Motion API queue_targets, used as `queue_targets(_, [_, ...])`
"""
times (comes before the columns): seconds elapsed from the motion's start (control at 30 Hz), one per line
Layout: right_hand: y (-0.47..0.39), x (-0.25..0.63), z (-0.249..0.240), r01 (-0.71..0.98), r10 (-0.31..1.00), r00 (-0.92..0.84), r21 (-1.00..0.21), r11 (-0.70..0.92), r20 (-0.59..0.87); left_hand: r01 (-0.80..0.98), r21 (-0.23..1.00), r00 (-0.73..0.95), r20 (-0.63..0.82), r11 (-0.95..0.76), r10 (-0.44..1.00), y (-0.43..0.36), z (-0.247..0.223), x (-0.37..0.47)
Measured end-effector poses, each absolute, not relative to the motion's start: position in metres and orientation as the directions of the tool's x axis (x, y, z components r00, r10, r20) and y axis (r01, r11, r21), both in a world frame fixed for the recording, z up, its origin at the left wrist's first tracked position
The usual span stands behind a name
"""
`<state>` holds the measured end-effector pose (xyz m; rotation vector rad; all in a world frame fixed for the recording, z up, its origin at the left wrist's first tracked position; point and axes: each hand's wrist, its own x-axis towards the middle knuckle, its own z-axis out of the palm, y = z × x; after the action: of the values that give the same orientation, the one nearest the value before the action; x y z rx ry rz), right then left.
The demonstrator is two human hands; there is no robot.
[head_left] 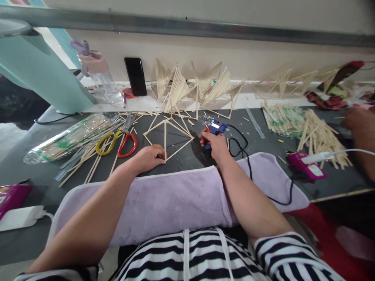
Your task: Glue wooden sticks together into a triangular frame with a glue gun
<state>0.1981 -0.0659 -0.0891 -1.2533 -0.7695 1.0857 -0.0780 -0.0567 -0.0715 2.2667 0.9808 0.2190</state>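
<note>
My left hand (152, 158) is closed at the near corner of a wooden stick frame (165, 136), its fingertips pinched on the frame where sticks meet. The frame stands on the dark table in front of me, with thin sticks joined in triangles. To its right, my right hand (213, 143) is wrapped round a blue glue gun (216, 127), whose tip end points toward the back left. A black cord runs from the gun to the right. Behind the frame, finished stick structures (178, 88) with fanned sticks stand near the wall.
Yellow-and-red-handled scissors (127, 145), loose sticks and a bagged bundle (73, 136) lie left. A phone (136, 76) and a bottle (98, 74) stand behind. Right are stick piles (320, 136), a purple device (306, 166) and another person's hand (359, 121). A lilac cloth (175, 207) lies in front.
</note>
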Motion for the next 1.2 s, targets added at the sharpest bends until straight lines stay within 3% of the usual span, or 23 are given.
queue_targets(0.73, [-0.0628, 0.1941, -0.0952, -0.356, 0.965, 0.21, -0.932, -0.072, -0.155, 0.592, 0.626, 0.708, -0.102, -0.508, 0.698, -0.0569, -0.0704, -0.077])
queue_targets(0.97, [-0.0613, 0.1958, -0.0963, -0.375, 0.945, 0.293, -0.927, -0.024, -0.142, 0.584, 0.638, 0.71, -0.1, -0.503, 0.698, -0.0563, -0.0714, -0.0771])
queue_targets(1.2, [-0.0611, 0.1947, -0.0989, -0.347, 0.958, 0.246, -0.936, -0.056, -0.149, 0.6, 0.619, 0.704, -0.108, -0.506, 0.702, -0.0568, -0.07, -0.0761])
